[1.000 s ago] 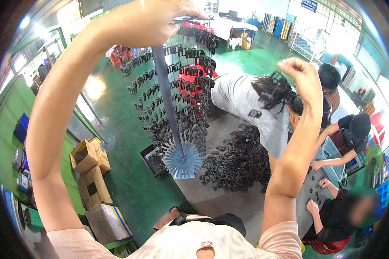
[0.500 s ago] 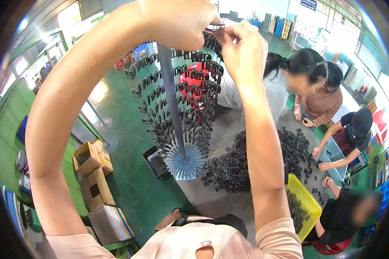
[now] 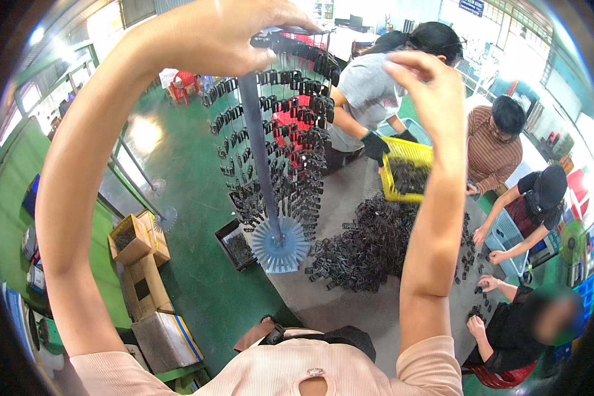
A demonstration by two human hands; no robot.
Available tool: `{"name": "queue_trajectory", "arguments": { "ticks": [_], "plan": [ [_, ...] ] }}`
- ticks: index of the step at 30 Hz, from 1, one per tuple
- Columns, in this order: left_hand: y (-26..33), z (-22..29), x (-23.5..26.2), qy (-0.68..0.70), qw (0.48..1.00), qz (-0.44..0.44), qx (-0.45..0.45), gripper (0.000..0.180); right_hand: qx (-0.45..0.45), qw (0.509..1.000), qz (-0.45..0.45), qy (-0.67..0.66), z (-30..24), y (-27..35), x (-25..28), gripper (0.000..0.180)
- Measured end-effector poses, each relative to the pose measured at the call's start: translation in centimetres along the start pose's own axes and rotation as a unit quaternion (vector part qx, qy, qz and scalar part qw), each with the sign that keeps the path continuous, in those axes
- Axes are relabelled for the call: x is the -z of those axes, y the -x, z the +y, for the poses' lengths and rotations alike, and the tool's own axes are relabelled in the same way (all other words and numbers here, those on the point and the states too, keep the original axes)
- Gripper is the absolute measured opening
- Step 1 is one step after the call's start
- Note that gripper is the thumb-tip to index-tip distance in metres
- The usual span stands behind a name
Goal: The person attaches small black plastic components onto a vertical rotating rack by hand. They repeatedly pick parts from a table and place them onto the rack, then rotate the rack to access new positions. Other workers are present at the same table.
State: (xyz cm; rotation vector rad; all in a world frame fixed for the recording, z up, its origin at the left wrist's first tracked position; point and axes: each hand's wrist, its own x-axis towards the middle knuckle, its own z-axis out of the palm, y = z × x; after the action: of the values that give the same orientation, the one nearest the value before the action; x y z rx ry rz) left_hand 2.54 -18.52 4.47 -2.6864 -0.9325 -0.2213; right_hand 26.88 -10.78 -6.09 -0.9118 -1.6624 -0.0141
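The left hand is up high, its grip curled over the top of the tall grey pole rack hung with small black clips. The right hand hangs just right of it, fingers loosely bent, holding nothing I can see. The rack stands straight up by the bench's left edge.

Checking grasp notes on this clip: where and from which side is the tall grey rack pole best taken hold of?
A judgement: grip the bare grey pole on its open middle stretch, coming from the person's left. Black clips hang thickly on its right side, and the round ribbed base is too wide to hold. The left hand is already up at the top; the right hand hangs free beside it.
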Motion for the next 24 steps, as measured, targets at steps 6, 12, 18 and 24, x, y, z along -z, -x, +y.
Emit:
{"name": "queue_trajectory", "arguments": {
  "ticks": [6,12,18,24],
  "plan": [
    [-1.0,2.1,0.7,-0.023,0.998,-0.036,0.053,0.047,0.046,0.995,0.067,0.065,-5.7,0.5,-5.7,0.018],
    [-3.3,2.3,0.2,-0.065,0.972,-0.116,0.195,0.038,0.052,0.99,0.123,-0.042,-2.2,-0.5,-7.0,0.014],
    [-0.5,-0.1,-1.5,-0.089,0.993,0.03,0.071,0.044,-0.097,0.995,-0.009,0.003,4.5,0.1,1.9,0.021],
    [0.0,-2.5,-1.5,-0.03,0.999,0.021,0.04,0.05,0.034,0.992,0.023,0.115,1.2,0.0,-0.8,0.022]
  ]
}}
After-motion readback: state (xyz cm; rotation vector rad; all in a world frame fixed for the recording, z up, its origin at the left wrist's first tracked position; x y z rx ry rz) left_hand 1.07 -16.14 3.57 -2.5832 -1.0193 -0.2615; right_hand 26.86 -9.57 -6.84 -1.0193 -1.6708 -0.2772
